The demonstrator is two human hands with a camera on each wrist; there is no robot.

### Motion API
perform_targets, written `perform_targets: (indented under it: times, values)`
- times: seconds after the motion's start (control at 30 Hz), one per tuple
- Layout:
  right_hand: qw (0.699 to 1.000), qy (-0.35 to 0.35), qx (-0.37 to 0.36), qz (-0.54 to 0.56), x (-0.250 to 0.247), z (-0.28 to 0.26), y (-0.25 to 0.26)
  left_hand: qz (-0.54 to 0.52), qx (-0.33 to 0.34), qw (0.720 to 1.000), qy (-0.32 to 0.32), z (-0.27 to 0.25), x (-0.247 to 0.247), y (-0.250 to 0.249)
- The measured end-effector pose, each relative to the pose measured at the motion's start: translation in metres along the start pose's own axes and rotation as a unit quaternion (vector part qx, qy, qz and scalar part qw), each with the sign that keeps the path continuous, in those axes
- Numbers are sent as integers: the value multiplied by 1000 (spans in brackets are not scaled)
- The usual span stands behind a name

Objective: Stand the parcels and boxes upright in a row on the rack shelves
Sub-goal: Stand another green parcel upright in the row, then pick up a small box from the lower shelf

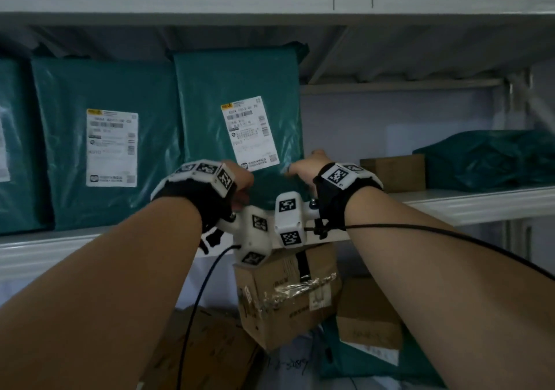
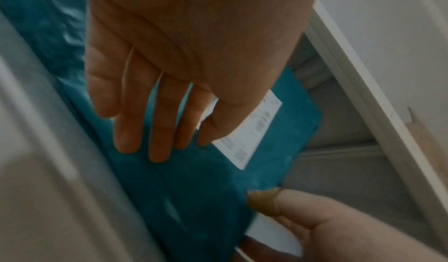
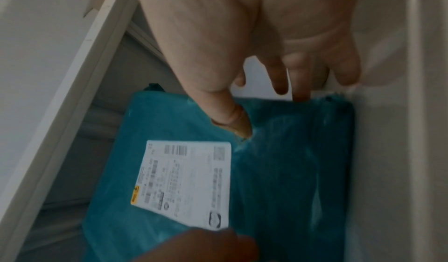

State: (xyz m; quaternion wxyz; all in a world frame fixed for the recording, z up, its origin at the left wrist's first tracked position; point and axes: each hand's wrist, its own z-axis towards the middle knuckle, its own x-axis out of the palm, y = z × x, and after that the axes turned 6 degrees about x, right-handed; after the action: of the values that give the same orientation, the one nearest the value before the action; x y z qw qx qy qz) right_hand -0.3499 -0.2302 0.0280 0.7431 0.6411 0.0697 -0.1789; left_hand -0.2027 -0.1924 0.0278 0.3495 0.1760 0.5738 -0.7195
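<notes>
Three teal parcels [image 1: 240, 125] upright on shelf [image 1: 468, 203], two hands, left hand [image 2: 184, 64] flat-fingered, right hand [image 3: 266, 45] pinching the third's edge

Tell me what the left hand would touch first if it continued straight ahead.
Probably the upright teal plastic parcel: the left hand points its straight fingers at the parcel's face, near the white label. Depth is unclear; they may already touch.

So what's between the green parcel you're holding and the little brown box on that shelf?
Nothing: in the head view, only bare shelf between parcel and box.
</notes>
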Motion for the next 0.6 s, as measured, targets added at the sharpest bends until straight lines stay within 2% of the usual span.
perform_targets:
  times: [0.13, 0.27, 0.47, 0.6]
  values:
    - [999, 38, -10, 15, -37, 8, -9, -73, 32, 997, 24, 3, 24, -43]
    - [998, 57, -6, 10, -83, 23, -24, -122, 32, 991, 45, 10, 52, -86]
    - [996, 85, -10, -6, -155, 56, -45, -197, 47, 967, 155, 16, 103, -141]
    - [991, 111, -22, -70, -187, 78, -62, -229, 60, 948, 211, 30, 124, -158]
